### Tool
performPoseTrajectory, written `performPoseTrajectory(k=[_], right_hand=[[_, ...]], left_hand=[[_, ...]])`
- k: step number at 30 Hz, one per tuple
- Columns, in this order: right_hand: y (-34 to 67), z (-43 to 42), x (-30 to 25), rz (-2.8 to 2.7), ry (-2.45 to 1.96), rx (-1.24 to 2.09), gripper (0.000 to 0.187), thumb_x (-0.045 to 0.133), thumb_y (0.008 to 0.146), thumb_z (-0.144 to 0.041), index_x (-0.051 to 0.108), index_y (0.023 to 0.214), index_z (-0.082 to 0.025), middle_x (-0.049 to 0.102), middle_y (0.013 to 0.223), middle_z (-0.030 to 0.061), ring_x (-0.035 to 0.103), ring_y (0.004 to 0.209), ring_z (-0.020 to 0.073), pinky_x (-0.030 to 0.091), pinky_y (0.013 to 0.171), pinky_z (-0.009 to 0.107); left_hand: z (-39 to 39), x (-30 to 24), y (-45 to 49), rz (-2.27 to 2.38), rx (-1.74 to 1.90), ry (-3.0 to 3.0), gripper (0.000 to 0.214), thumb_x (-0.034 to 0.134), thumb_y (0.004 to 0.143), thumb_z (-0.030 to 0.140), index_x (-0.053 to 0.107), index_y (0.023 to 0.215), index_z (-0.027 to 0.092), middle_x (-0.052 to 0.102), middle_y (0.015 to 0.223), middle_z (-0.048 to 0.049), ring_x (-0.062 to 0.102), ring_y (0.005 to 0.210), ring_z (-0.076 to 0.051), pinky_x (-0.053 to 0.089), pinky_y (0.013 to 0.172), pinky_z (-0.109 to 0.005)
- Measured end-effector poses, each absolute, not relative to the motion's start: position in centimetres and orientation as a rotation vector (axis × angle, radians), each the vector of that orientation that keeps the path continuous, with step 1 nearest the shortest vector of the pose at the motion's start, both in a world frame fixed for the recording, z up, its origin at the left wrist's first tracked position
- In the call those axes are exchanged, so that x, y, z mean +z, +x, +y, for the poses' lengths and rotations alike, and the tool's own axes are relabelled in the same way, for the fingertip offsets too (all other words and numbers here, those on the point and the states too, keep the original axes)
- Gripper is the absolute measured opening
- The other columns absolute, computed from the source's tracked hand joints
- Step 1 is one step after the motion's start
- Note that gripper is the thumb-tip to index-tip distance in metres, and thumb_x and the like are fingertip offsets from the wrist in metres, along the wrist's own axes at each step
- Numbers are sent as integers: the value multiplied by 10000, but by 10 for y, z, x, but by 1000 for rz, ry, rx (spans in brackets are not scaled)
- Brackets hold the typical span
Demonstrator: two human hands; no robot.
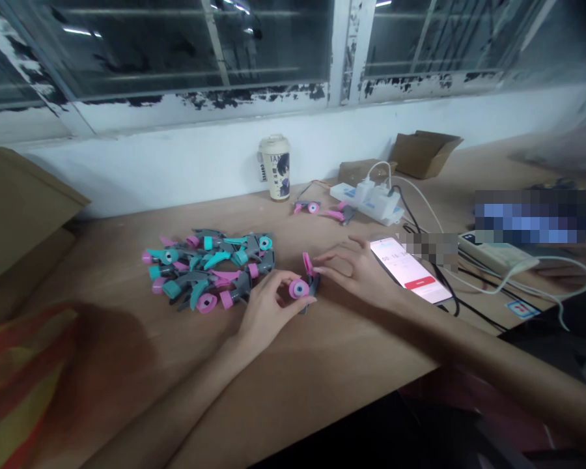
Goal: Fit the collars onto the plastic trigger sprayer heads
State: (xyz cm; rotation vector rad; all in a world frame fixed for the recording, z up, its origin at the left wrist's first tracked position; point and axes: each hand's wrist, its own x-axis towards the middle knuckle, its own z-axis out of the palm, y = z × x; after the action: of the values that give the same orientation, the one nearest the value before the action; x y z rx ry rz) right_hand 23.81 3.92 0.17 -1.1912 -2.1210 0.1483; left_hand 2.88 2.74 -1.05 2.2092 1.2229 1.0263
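Between the thumb and fingers of my left hand (268, 306) is the round pink nozzle end of what looks like a trigger sprayer head (299, 289), grey with a pink lever. My right hand (354, 270) reaches in from the right, its fingers bent around the upright pink lever (307, 263) of the same piece. The thumb of that hand is partly hidden. Just left of my hands lies a pile of similar grey sprayer heads (217, 273) with pink or teal parts.
Two more pink-and-grey pieces (340, 213) lie near a white power strip (366, 200) with plugs and cables. A patterned cup (276, 169) stands by the wall. A lit phone (410, 270) lies beside my right forearm. Cardboard boxes (422, 154) stand behind, and an orange-yellow bag (24, 384) is at left.
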Motion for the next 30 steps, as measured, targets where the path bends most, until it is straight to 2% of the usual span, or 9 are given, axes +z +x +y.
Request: performPoseTrajectory(k=[7,13,19,26,30], right_hand=[[227,18,0,-2243,-1138,142,230,611,790,-419,628,979,-291,680,985,-2,586,984,191,189,1040,446],[213,19,-7,-2207,-1138,123,308,583,774,-502,620,985,-280,665,984,24,569,980,207,185,1034,464],[204,22,-11,-2168,-1194,-9,201,565,793,-433,617,910,-278,672,907,24,555,909,221,145,1039,494],[201,20,-10,-2160,-1210,-7,159,532,828,-393,623,917,-299,694,891,18,557,902,243,90,1042,526],[205,19,-16,-2154,-1193,12,173,524,834,-373,612,964,-301,695,959,1,568,934,223,84,1058,514]], left_hand=[[26,-9,29,1222,1031,2175,266,696,723,377,570,876,200,632,874,-8,591,716,-131,477,563,-226],[26,-9,29,1237,1026,2156,243,675,744,376,554,855,197,631,844,-8,597,733,-145,487,631,-262],[27,-9,28,1263,1006,2136,239,679,740,373,547,833,196,638,846,-1,601,740,-144,489,664,-276],[28,-10,28,1250,996,2128,259,685,732,383,557,854,193,650,854,-9,619,757,-157,499,637,-272],[27,-8,27,1187,964,2085,198,580,824,360,572,939,199,668,893,-21,635,769,-152,499,599,-243]])
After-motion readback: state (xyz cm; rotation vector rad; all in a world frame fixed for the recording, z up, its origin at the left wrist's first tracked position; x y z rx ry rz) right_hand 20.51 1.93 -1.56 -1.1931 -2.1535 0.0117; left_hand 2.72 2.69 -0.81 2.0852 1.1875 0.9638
